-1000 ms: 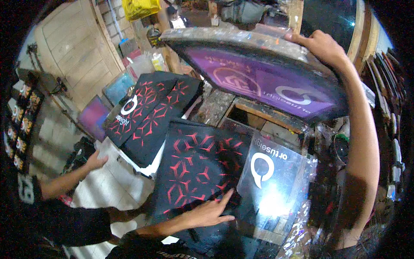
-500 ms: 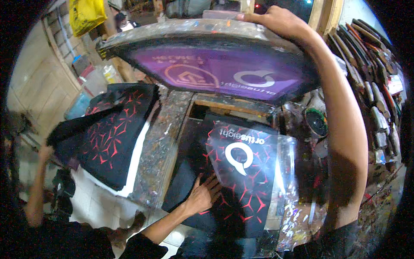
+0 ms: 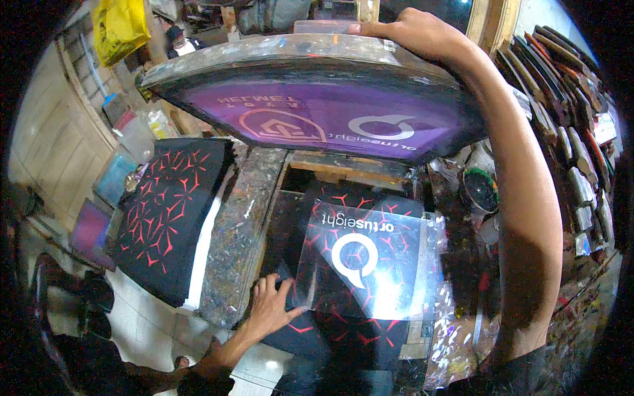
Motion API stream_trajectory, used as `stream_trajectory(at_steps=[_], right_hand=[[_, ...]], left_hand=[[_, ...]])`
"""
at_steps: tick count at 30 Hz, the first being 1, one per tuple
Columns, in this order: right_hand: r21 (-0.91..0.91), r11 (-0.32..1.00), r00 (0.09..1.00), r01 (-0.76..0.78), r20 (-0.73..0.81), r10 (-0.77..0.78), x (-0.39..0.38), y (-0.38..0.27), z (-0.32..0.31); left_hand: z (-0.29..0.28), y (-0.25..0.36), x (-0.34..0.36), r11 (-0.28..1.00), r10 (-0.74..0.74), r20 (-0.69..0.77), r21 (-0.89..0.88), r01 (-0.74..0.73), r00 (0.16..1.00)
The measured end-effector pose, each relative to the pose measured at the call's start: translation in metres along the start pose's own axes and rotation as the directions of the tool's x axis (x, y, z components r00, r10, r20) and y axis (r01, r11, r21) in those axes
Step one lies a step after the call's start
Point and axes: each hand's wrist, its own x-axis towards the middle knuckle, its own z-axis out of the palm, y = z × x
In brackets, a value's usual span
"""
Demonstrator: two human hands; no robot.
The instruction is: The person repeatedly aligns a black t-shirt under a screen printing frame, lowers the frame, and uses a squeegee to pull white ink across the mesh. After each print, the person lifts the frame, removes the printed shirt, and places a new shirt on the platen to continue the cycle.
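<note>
My right hand is closed on the top of a raised screen-printing frame, whose purple mesh carries logos. Below it, a black fabric piece with red geometric print lies on the platen, partly under a clear sheet bearing a white logo. My left hand has bent, spread fingers at the fabric's left edge, near the sheet's lower left corner, with the thumb stretched toward the sheet.
A stack of red-printed black pieces lies left of the paint-stained bench. Squeegees crowd the right, near a dark tub. A yellow bag hangs upper left. A person is behind; another person's dark-clothed body shows lower left.
The printed fabric has shifted right, under the clear sheet. My left hand has moved left from it. The co-worker's hand has left the left stack, which now shows its printed top flat.
</note>
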Motion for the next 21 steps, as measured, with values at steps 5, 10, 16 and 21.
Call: stream_trajectory(at_steps=[5, 10, 16, 21], right_hand=[[-0.044, 0.979, 0.971, -0.199, 0.126, 0.203, -0.009, -0.015, -0.014], [-0.034, 0.980, 0.958, -0.197, 0.207, 0.199, -0.011, -0.028, -0.022], [0.037, 0.971, 0.944, -0.237, 0.246, 0.221, -0.017, -0.026, -0.028], [-0.018, 0.977, 0.944, -0.211, 0.255, 0.208, -0.007, -0.026, -0.027]], left_hand=[[0.002, -0.014, -0.006, 0.946, 0.301, -0.159, 0.176, -0.273, 0.940], [0.000, -0.028, 0.005, 0.944, 0.295, -0.124, 0.193, -0.269, 0.947], [-0.007, -0.033, 0.003, 0.927, 0.357, -0.065, 0.146, -0.345, 0.932], [-0.008, -0.044, -0.005, 0.923, 0.357, 0.078, 0.122, -0.364, 0.931]])
